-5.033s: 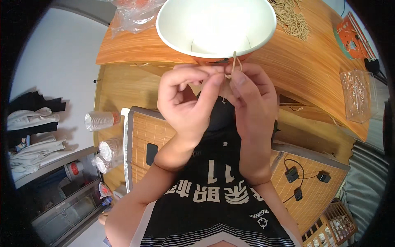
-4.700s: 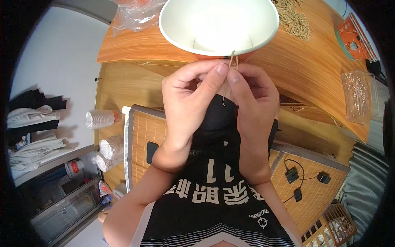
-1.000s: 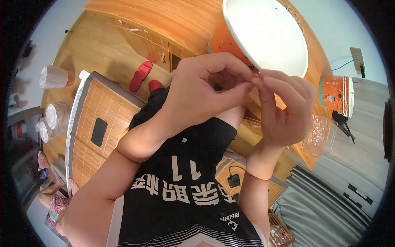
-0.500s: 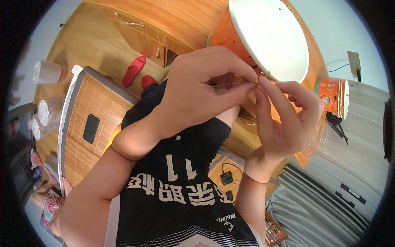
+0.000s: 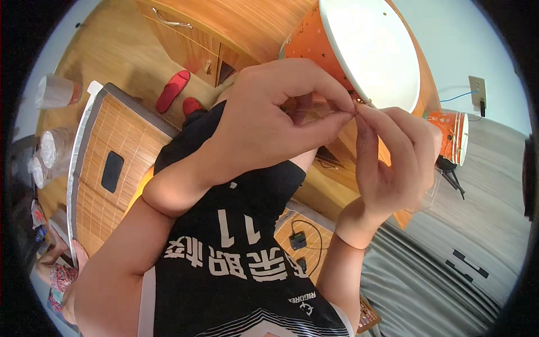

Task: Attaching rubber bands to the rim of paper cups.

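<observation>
Left hand, right hand: I am pinching both grips closed, right of centre, contents too small to identify. Bucket: sitting upper right. Fingerwork: seemingly unfinished; nothing completed is showing.

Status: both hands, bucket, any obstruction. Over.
Left hand and right hand pinched, fingertips meeting; anything between them too small to tell. Orange bucket just beyond, white inside showing. Left hand hides part of the bucket's wall.

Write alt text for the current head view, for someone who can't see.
A person's bare left hand and right hand meet tip to tip, anything pinched there too small to make out. Beyond them, a large orange bucket, white inside, sits on a wooden desk.
</observation>
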### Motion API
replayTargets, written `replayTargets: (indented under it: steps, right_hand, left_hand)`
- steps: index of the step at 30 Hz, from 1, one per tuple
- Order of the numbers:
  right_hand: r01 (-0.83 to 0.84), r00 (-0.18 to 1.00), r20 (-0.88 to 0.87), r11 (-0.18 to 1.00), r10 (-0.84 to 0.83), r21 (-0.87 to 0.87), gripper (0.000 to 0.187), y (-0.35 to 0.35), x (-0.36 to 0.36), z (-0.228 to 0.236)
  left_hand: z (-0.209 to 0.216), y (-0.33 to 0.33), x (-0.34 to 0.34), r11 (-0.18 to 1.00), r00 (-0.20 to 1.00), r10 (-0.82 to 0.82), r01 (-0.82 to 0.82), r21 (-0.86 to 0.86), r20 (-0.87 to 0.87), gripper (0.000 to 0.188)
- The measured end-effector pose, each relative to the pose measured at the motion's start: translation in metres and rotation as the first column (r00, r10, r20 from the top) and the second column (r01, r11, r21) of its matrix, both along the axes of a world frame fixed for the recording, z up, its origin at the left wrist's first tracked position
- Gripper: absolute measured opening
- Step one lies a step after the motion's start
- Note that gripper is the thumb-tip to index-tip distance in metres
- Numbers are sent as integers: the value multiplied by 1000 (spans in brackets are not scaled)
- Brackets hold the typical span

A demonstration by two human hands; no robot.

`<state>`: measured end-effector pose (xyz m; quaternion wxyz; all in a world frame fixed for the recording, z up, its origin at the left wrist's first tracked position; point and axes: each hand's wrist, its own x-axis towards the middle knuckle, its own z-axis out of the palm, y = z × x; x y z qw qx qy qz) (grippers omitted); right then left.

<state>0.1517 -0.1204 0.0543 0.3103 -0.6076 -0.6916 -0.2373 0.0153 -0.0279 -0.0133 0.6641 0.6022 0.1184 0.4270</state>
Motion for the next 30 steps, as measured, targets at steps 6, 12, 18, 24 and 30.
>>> replayTargets:
  steps: [6,12,18,24,30]
  right_hand:
    - [37,995,-96,999,-38,-17,30,-1,0,-2]
    - [30,982,-181,995,-47,-98,28,-4,-4,1]
    - [19,938,-337,983,-80,-180,30,-3,-11,8]
    - [89,853,-475,956,-218,-279,18,-7,-20,13]
    - [164,925,-304,962,-227,-220,18,-9,-21,8]
  left_hand:
    - [-3,4,1,998,998,-57,56,25,34,15]
    - [-5,2,4,987,991,-118,123,-101,58,15]
    - [-8,5,11,993,990,64,-76,87,129,11]
    - [-7,8,9,971,986,128,-146,189,106,10]
    - [-8,8,10,975,991,93,-110,194,94,11]
